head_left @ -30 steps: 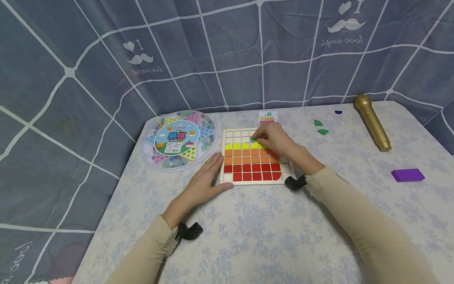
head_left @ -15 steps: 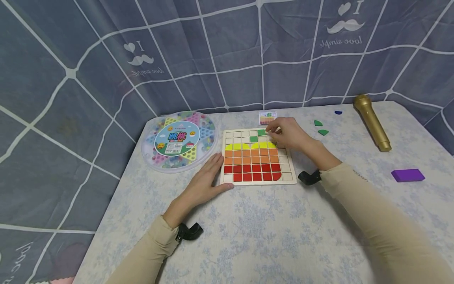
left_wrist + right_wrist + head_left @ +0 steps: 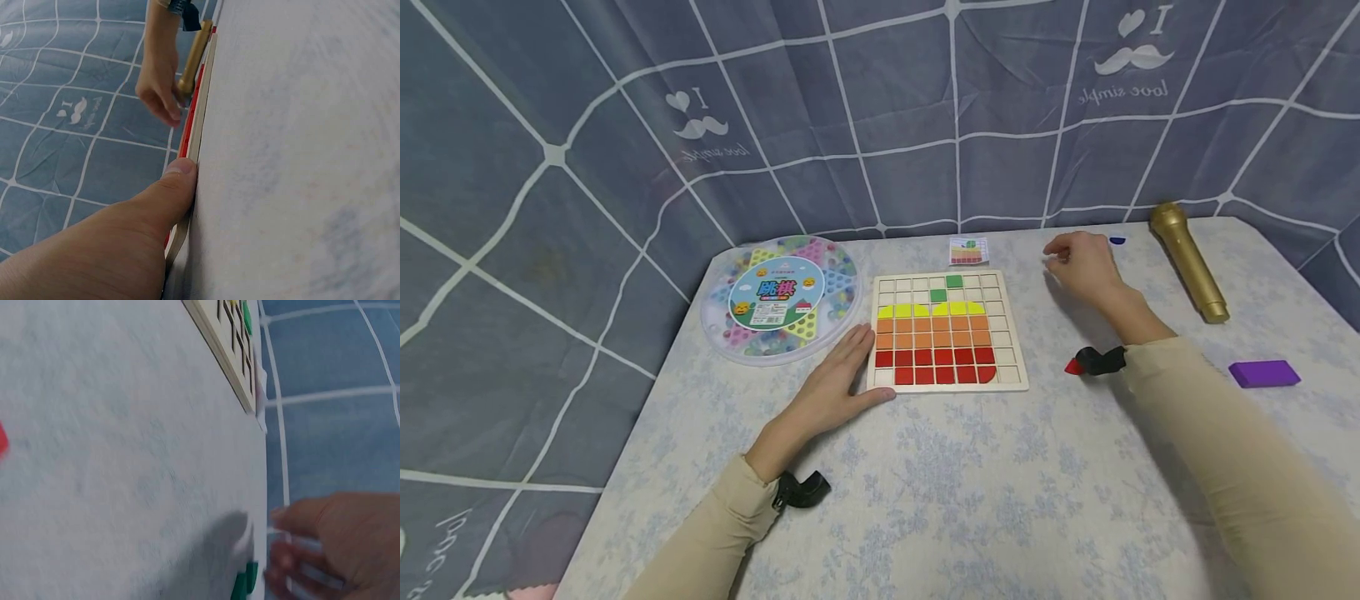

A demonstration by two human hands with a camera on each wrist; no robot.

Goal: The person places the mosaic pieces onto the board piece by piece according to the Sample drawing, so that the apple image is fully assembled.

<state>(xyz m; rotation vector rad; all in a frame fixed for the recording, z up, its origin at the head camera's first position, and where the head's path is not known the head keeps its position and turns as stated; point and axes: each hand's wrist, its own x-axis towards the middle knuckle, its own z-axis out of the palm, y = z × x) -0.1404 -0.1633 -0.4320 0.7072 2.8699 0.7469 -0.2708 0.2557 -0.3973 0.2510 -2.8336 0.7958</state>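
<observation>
A wooden grid board (image 3: 1006, 357) lies flat on the table, holding rows of red, orange and yellow tiles. Two green squares (image 3: 954, 282) sit in its upper rows. My left hand (image 3: 831, 379), fingers straight, rests along the board's left edge; its thumb touches the near corner, as the left wrist view (image 3: 134, 228) confirms. Right of the board, my right hand (image 3: 1086, 262) hovers with loosely bent fingers and nothing seen between them. Beneath it, two green quarter-round pieces (image 3: 251, 577) lie on the table in the right wrist view; the hand hides them from the head view.
A small pattern card (image 3: 968, 250) lies behind the board. To the left is a round Chinese checkers box (image 3: 777, 292). On the right are a dark blue piece (image 3: 1117, 241), a gold microphone (image 3: 1190, 262), a purple block (image 3: 1264, 374) and a red piece (image 3: 1073, 367).
My right hand let go of a green square on the board, then moved right, off the board to the loose green pieces. The red piece by the right wrist came into view. My left hand stayed put.
</observation>
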